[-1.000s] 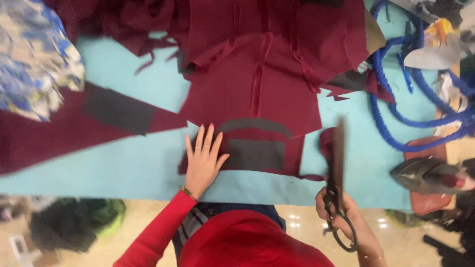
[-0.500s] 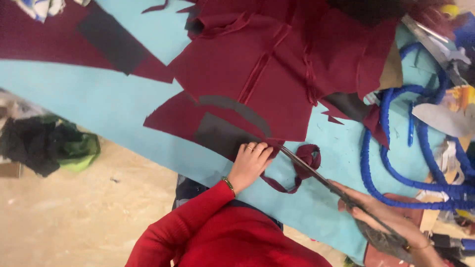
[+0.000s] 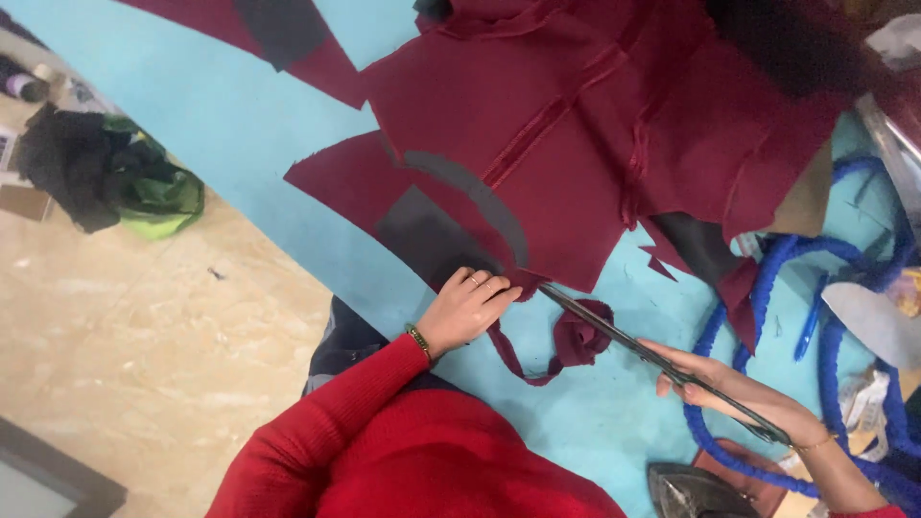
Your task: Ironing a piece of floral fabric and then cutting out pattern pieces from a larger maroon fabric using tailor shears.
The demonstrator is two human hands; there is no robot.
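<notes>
Cutting was the step in hand, far as I could judge from my remote seat. Left hand [image 3: 467, 309] sat on the near edge of the cloth [image 3: 576, 144], fingers curled down onto it right by a grey pattern piece [image 3: 432, 235]. Pinning it for sure, but I couldn't tell whether it was actually pinching a fold. Scissors [image 3: 633, 343] ran from those fingertips off to the right, blades looking nearly closed, tip at the cloth's edge. A trimmed strip [image 3: 576, 341] dangled in a loop just under them. Right hand [image 3: 739, 388] was wrapped around the scissor handles, firmly gripping.

My guess: any further snip would need the blades opened and fed along the pattern's edge, with the left fingertips kept out of the way, since they were touching close to the tip.

Surroundings: beige floor [image 3: 144, 317] at left with a black-and-green bundle [image 3: 125, 182] on it, then the blue table [image 3: 240, 125] under everything, a blue cord [image 3: 767, 278] coiled at right with a pen [image 3: 809, 326] beside it, and an iron [image 3: 691, 491] near the bottom edge.
</notes>
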